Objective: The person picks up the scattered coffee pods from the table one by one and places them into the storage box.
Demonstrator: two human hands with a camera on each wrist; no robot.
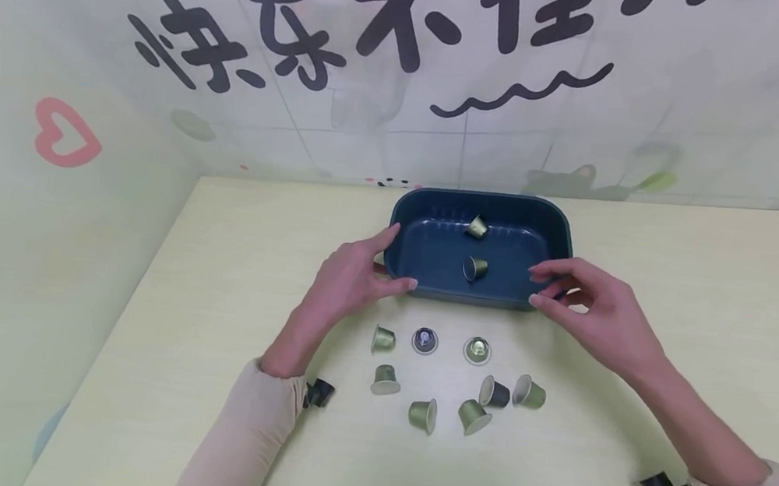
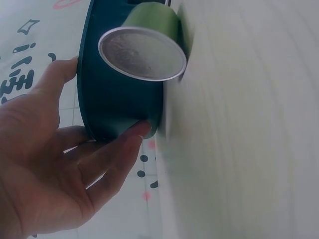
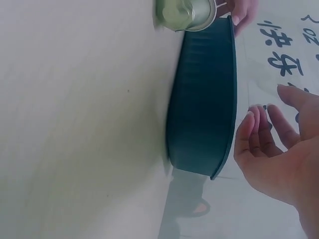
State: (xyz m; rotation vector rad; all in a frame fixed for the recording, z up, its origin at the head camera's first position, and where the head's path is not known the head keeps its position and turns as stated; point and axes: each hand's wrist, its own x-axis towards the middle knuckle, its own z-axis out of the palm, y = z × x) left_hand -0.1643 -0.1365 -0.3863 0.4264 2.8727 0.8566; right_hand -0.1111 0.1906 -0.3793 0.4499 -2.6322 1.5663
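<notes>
A dark blue rectangular tray (image 1: pixel 429 266) stands on the table near the back wall. Two coffee capsules lie in it: a greenish one (image 1: pixel 477 227) toward the back and another (image 1: pixel 475 268) nearer the front. My left hand (image 1: pixel 351 274) holds the tray's left end, thumb at the front rim and fingers around the side; the left wrist view shows this hand (image 2: pixel 65 154) against the tray's end (image 2: pixel 117 107). Above the front right corner hovers my right hand (image 1: pixel 591 305), fingers loosely bent with nothing between them. In the right wrist view, it (image 3: pixel 279 144) appears apart from the rim.
Several coffee capsules lie in front of the tray, mostly green, such as one on its side (image 1: pixel 423 414), plus a dark upright one (image 1: pixel 425 341) and a dark tipped one (image 1: pixel 494 391). A wall with printed lettering (image 1: pixel 411 18) rises behind the table (image 1: pixel 254 261).
</notes>
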